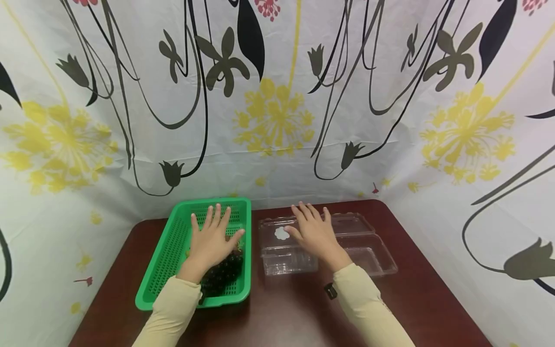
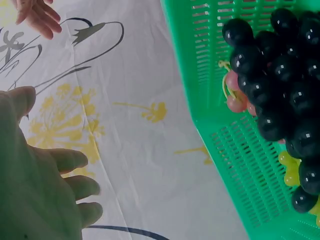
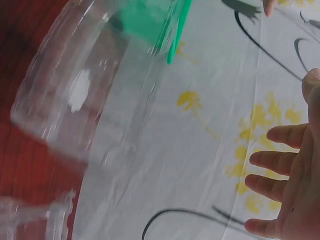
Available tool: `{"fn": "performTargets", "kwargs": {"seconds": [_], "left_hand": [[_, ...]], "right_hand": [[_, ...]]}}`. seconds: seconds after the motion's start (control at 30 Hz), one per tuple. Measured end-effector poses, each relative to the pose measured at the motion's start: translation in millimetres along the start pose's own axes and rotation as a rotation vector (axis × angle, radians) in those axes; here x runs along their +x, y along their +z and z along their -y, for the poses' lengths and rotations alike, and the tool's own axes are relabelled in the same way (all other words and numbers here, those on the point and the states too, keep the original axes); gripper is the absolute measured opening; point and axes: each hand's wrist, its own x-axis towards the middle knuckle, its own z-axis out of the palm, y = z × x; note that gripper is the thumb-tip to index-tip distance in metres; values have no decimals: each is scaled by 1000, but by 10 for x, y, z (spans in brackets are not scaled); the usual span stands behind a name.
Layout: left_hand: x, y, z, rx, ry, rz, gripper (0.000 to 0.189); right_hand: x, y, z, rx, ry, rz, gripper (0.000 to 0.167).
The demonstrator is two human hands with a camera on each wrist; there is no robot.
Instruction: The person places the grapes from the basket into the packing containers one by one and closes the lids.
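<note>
My left hand hovers over a green plastic basket with its fingers spread, holding nothing. Inside the basket lies a bunch of black grapes; the left wrist view also shows a few pink grapes and some yellow-green ones beside and under it. Above two clear plastic containers is my right hand, fingers spread and nothing in it. The left container has a white label on its raised lid. Partly behind my right forearm, the other container stands with its lid open.
Everything stands on a dark red table. A white cloth printed with flowers hangs behind the table and along both sides. The basket is at the left, with the containers to its right near the back edge.
</note>
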Motion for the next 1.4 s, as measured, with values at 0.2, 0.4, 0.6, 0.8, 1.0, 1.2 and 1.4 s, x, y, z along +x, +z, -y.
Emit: {"fn": "performTargets", "kwargs": {"seconds": [0.2, 0.4, 0.6, 0.8, 1.0, 1.2, 1.4], "left_hand": [[-81, 30, 155, 10, -10, 4, 81], [-206, 67, 278, -22, -31, 42, 81], [-317, -28, 448, -20, -55, 36, 81], [-480, -190, 739, -18, -120, 27, 85], [-622, -221, 927, -68, -204, 58, 88], [-729, -200, 1123, -97, -268, 106, 89], [-889, -165, 1326, -163, -343, 189, 84]], "right_hand": [[99, 46, 284, -2, -50, 31, 67], [160, 147, 559, -34, -104, 61, 69], [215, 244, 833, -128, -172, 64, 68], [265, 364, 1095, -227, -252, 67, 71], [271, 532, 1241, -275, -292, 112, 71], [245, 672, 1339, -313, -316, 148, 72], [191, 823, 1364, -362, -351, 127, 73]]}}
